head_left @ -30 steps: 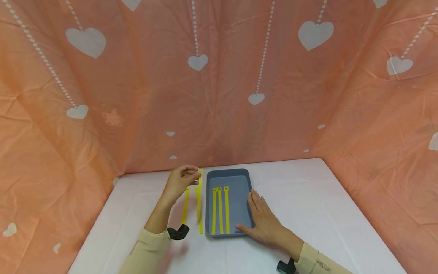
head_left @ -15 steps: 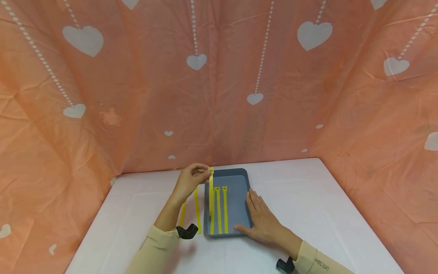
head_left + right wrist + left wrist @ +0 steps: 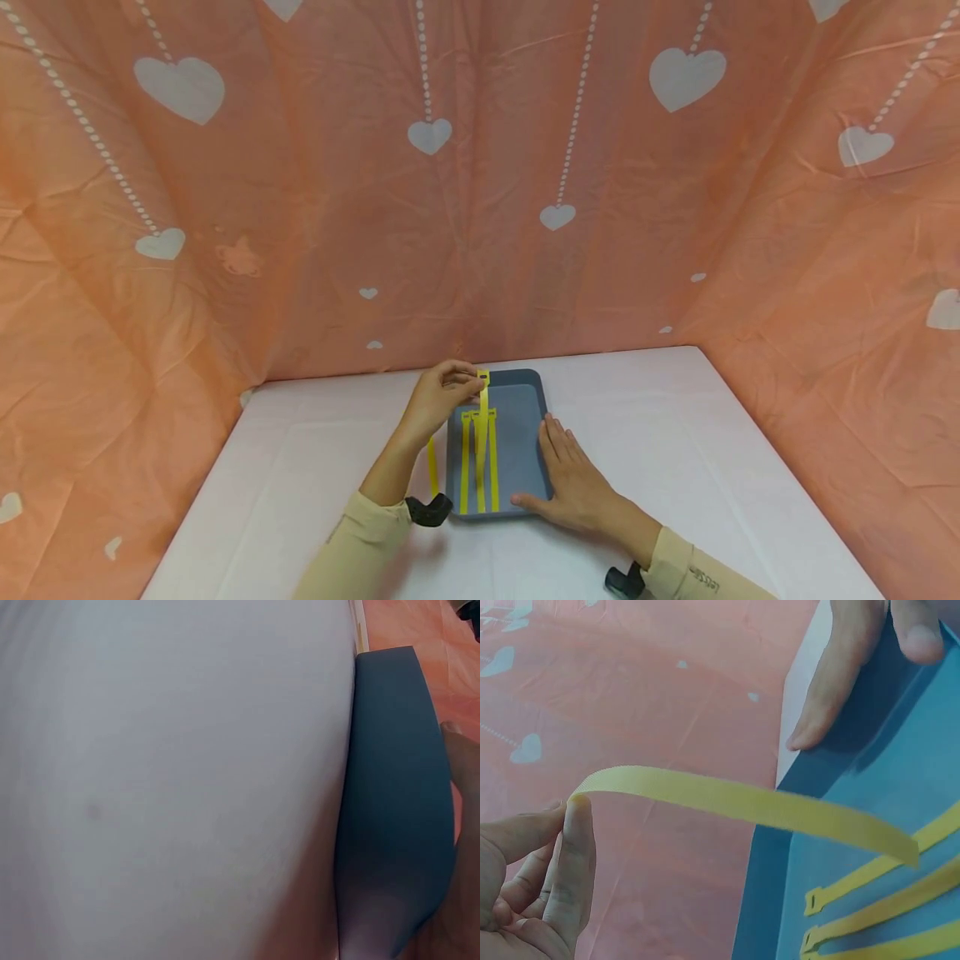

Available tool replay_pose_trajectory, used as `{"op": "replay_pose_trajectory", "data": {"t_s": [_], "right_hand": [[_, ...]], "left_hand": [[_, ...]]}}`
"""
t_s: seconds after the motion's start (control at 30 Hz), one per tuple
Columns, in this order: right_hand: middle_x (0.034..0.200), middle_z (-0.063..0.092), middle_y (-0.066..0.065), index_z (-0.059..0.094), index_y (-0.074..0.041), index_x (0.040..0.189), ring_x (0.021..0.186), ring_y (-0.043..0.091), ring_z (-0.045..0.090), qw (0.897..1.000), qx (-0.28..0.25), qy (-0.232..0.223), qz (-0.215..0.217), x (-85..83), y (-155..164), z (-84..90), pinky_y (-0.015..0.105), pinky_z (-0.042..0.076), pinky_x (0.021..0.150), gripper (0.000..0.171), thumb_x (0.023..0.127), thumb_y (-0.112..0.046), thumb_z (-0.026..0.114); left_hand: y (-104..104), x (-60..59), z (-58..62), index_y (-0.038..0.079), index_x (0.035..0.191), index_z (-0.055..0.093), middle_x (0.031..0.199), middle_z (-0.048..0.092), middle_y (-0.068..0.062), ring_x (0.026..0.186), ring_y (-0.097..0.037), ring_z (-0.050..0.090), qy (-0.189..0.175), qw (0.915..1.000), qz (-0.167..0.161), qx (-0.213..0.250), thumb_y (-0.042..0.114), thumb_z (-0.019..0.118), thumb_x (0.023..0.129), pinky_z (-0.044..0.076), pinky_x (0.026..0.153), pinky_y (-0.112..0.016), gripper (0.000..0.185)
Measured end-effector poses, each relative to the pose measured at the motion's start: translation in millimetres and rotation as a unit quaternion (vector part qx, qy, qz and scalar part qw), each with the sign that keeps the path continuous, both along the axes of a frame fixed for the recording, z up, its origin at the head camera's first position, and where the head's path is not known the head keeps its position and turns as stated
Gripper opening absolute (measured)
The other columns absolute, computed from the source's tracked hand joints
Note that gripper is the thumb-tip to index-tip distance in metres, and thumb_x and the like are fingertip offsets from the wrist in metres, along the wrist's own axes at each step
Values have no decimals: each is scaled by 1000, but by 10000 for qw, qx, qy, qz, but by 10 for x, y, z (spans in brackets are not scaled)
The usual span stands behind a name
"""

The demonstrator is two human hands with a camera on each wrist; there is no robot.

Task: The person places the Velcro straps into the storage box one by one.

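My left hand (image 3: pixel 442 398) pinches a yellow hook-and-loop cable tie (image 3: pixel 727 802) near one end, between thumb and fingers. The tie hangs over the blue-grey tray (image 3: pixel 523 450), bending in an arc in the left wrist view. Inside the tray, several similar yellow ties (image 3: pixel 855 889) lie side by side in its left half, slotted heads at the far end; the held one overlaps them in the head view. With fingers extended, my right hand (image 3: pixel 576 483) rests along the tray's right side, thumb over the near right corner.
Left of the tray another yellow tie (image 3: pixel 432 468) lies on the white tabletop (image 3: pixel 675 450), partly hidden by my left forearm. A peach curtain (image 3: pixel 480 275) with white hearts encloses the back and sides. In the right wrist view the tray's outer wall (image 3: pixel 390 795) rises beside the tabletop.
My left hand has carried the held tie rightward, from beside the tray to over the ties inside it. The right hand stays at the tray's right side.
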State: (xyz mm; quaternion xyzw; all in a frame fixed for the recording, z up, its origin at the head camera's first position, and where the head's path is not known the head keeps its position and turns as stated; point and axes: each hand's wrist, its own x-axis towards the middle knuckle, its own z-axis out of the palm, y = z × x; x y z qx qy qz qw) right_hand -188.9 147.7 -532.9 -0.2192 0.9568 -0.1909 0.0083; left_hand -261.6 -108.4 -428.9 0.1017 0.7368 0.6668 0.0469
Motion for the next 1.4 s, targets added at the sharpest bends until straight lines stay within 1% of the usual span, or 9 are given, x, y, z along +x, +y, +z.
{"op": "replay_pose_trajectory", "data": {"t_s": [0.27, 0.37, 0.47, 0.53, 0.63, 0.77, 1.1, 1.23, 1.4], "right_hand": [[177, 12, 27, 19, 10, 166, 165, 39, 14, 9999, -62, 122, 41, 11, 8, 9, 55, 19, 133, 125, 92, -79, 64], [177, 11, 27, 18, 10, 167, 165, 39, 12, 9999, 3, 87, 55, -2, 9, 5, 55, 17, 133, 125, 92, -81, 62], [177, 10, 28, 17, 10, 167, 166, 38, 10, 10000, 38, 28, 60, -16, 9, 0, 54, 15, 133, 126, 92, -82, 60], [177, 9, 28, 17, 10, 167, 166, 38, 10, 10000, 35, -10, 66, -21, 10, -5, 54, 15, 133, 126, 93, -82, 59], [177, 8, 27, 16, 10, 167, 165, 39, 9, 10000, 11, -42, 65, -23, 12, -12, 54, 14, 133, 125, 93, -82, 59], [177, 8, 27, 15, 10, 167, 165, 40, 9, 10000, 23, -46, 56, -23, 12, -14, 54, 14, 134, 125, 93, -82, 58], [177, 9, 28, 17, 11, 166, 165, 39, 9, 10000, 45, 20, 37, -16, 7, -5, 53, 14, 134, 123, 94, -80, 58], [177, 10, 28, 17, 11, 166, 166, 37, 9, 9999, 71, 62, 56, -16, 4, -6, 53, 14, 134, 123, 94, -80, 58], [176, 11, 28, 17, 11, 166, 166, 38, 10, 9999, 52, 125, 88, -15, 8, -13, 53, 15, 134, 123, 94, -80, 58]], "left_hand": [[125, 4, -60, 1, 127, 69, 113, 74, -15, 95, -23, 78, -140, 9994, -258, 195, 8, 74, 102, 63, 96, -51, 26], [167, 0, -84, 0, 127, 68, 112, 75, -15, 94, -23, 78, -115, 9993, -285, 213, 8, 74, 103, 61, 98, -56, 26], [206, -5, -107, 0, 126, 68, 111, 75, -14, 92, -22, 78, -235, 9989, -272, 316, 8, 75, 102, 58, 102, -61, 26], [231, -10, -127, 0, 125, 68, 110, 75, -13, 91, -21, 78, -303, 9985, -252, 380, 7, 75, 102, 58, 101, -61, 25], [266, -10, -155, -2, 124, 69, 108, 75, -13, 91, -21, 77, -343, 9981, -252, 447, 6, 74, 102, 62, 98, -53, 24], [314, -23, -214, -4, 124, 69, 109, 75, -15, 92, -20, 76, -354, 9983, -271, 380, 7, 73, 103, 64, 95, -48, 24], [378, -143, -446, -5, 126, 67, 113, 73, -19, 95, -20, 75, -445, 9987, -171, 154, 9, 73, 104, 58, 102, -59, 27], [395, -174, -519, -6, 126, 67, 114, 73, -21, 97, -26, 77, -407, 9992, -59, 5, 8, 72, 104, 59, 100, -58, 26], [407, -212, -592, -6, 125, 67, 114, 74, -23, 102, -39, 76, -386, 9989, 71, -259, 9, 72, 104, 63, 95, -52, 26]]}}
